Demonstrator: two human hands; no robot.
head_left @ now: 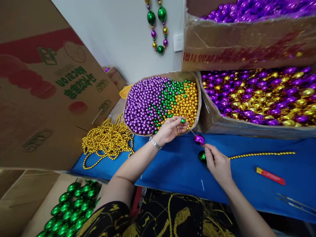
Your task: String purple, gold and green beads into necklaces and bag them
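Note:
My left hand [170, 130], a metal watch band at its wrist, pinches a small green bead [183, 120] at the front rim of a box of small beads [148, 102]. Those beads are purple, green and gold. My right hand [219, 165] is closed on a bead strand over the blue cloth. From this strand a large purple bead [198, 139] and a large dark green bead [202, 156] stick out beside my fingers. A thin needle-like wire [193, 132] runs from the purple bead up toward my left fingers. What lies inside my right fist is hidden.
Gold bead strings [108, 140] lie heaped at left. A gold chain [263, 154], a red cutter [270, 176] and tweezers [296, 202] are on the blue cloth [168, 168]. Large boxes [247, 42] of beads stand right; green beads [71, 207] sit lower left. A necklace [160, 49] hangs behind.

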